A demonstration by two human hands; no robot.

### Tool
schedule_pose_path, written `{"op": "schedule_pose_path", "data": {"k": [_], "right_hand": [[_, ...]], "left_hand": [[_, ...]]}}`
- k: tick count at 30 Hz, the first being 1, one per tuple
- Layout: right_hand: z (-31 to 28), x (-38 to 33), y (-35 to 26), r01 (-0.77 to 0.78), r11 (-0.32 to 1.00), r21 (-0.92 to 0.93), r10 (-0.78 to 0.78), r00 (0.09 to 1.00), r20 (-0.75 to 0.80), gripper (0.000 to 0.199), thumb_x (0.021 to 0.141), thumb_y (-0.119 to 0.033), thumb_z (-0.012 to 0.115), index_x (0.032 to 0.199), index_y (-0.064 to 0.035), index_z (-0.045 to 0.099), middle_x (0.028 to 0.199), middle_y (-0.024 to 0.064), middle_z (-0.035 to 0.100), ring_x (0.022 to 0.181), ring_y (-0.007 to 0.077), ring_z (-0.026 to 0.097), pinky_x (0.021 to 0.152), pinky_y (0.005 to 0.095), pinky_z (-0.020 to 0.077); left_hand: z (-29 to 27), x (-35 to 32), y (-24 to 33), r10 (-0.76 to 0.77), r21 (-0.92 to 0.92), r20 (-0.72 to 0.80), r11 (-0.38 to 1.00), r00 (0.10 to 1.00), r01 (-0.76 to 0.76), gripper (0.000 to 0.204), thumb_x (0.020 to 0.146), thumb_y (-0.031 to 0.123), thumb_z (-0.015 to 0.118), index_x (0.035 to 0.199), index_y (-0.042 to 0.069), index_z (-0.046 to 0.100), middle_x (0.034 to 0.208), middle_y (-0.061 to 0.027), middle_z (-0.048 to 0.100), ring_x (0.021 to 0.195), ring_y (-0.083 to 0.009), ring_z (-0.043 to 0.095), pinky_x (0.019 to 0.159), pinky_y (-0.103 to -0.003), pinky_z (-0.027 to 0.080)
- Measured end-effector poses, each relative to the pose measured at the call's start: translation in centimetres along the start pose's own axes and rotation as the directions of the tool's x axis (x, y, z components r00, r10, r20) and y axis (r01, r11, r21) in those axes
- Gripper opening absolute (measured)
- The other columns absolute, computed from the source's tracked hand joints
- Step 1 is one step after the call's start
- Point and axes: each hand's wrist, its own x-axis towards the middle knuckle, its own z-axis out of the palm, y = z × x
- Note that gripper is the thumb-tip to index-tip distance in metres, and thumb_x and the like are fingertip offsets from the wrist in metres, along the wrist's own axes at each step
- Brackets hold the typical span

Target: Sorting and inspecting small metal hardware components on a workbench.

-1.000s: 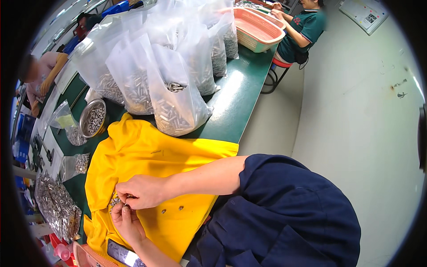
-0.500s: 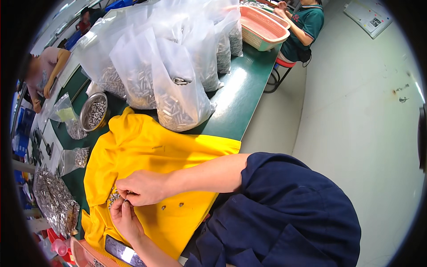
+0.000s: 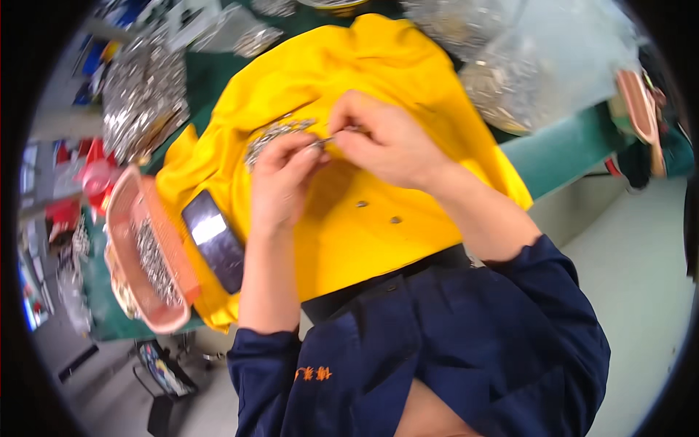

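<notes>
My left hand [image 3: 280,178] is closed in a pinch on a small silvery metal part [image 3: 318,144] above the yellow cloth [image 3: 342,255]. Close beside it, my right hand [image 3: 389,142] is closed too, with a bit of metal [image 3: 354,129] showing between its curled fingers. Blur hides the exact shape of both pieces, and I cannot tell whether they touch. A pile of small metal parts [image 3: 266,142] lies on the cloth just behind my left hand. Nearer to me are two loose metal pieces, one [image 3: 362,205] left of the other [image 3: 395,220].
Left of my left forearm lies a dark phone [image 3: 213,240], beside a pink plastic basket [image 3: 175,251] holding metal parts. A clear bag of silvery pieces [image 3: 145,98] sits at the far left. Plastic bags of metal parts [image 3: 502,87] stand at the far right on the green table [image 3: 564,149].
The view has swung left and down, so the basket and phone show more fully. My hands stay close together over the cloth, still pinching small metal.
</notes>
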Motion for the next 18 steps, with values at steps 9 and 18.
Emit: {"op": "schedule_pose_path", "data": {"k": [9, 18], "right_hand": [[0.5, 0.1, 0.3, -0.001, 1.0, 0.01, 0.0, 0.998, 0.063, 0.005, 0.075, -0.003, 0.049, 0.08, -0.0029, 0.046, 0.068, 0.0002, 0.045, 0.06, 0.0073, 0.041, 0.053, 0.0202, 0.0352], [1.0, -0.1, 0.5, 0.184, 0.9, -0.396, -0.189, 0.982, 0.027, 0.007, 0.072, -0.008, 0.05, 0.075, -0.0034, 0.046, 0.064, 0.013, 0.053, 0.06, 0.0291, 0.054, 0.053, 0.0339, 0.0417]], "left_hand": [[-0.3, -0.2, 0.0, -0.021, -0.001, 0.019, 1.0, 1.0, 0.021, 0.015, 0.077, -0.004, 0.055, 0.091, 0.0, 0.057, 0.085, -0.0089, 0.06, 0.076, -0.0173, 0.059, 0.073, -0.027, 0.049], [-0.1, -0.2, 0.3, 0.056, 0.319, -0.062, 0.947, 0.996, -0.034, 0.014, 0.073, -0.006, 0.06, 0.087, -0.002, 0.059, 0.084, -0.0075, 0.061, 0.075, -0.0125, 0.058, 0.072, -0.023, 0.047]]}}
